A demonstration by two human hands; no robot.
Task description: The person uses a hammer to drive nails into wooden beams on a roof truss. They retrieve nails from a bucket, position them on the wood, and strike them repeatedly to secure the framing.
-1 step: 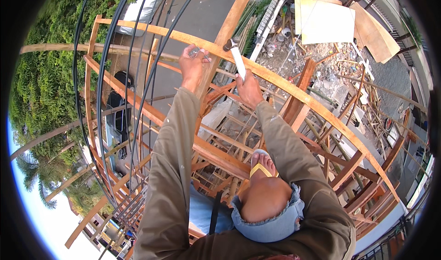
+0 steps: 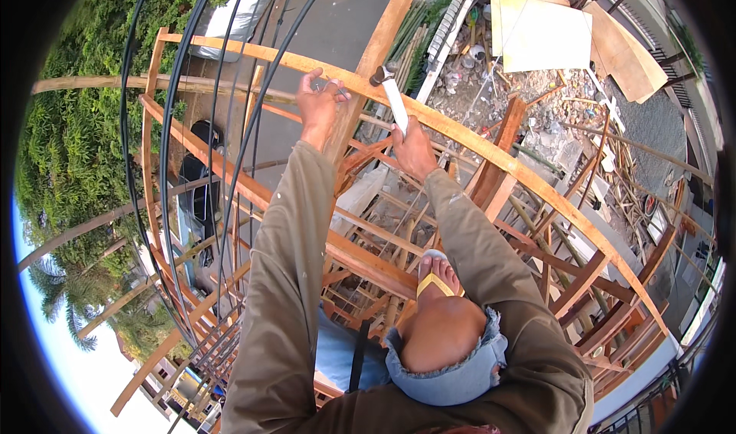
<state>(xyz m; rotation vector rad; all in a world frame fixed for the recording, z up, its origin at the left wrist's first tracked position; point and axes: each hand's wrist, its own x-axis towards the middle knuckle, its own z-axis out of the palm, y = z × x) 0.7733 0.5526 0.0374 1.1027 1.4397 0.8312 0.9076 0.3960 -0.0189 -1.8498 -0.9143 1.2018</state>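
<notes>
My right hand is wrapped round the white handle of a hammer. Its dark head lies over the long curved wooden batten, close to where that crosses a thicker wooden beam. To the left of the hammer, my left hand is raised beside the beam, just below the batten. Its fingers are partly curled around thin, shiny pieces that look like nails; their number cannot be made out.
Black cables run down at the left. Below lies an open wooden frame, with my sandalled foot on a timber. Rubble and pale boards lie far below at the right. A grey road and trees are at the left.
The fingers of my left hand have spread slightly, with one lifted higher. The hammer and my right hand have shifted very slightly left.
</notes>
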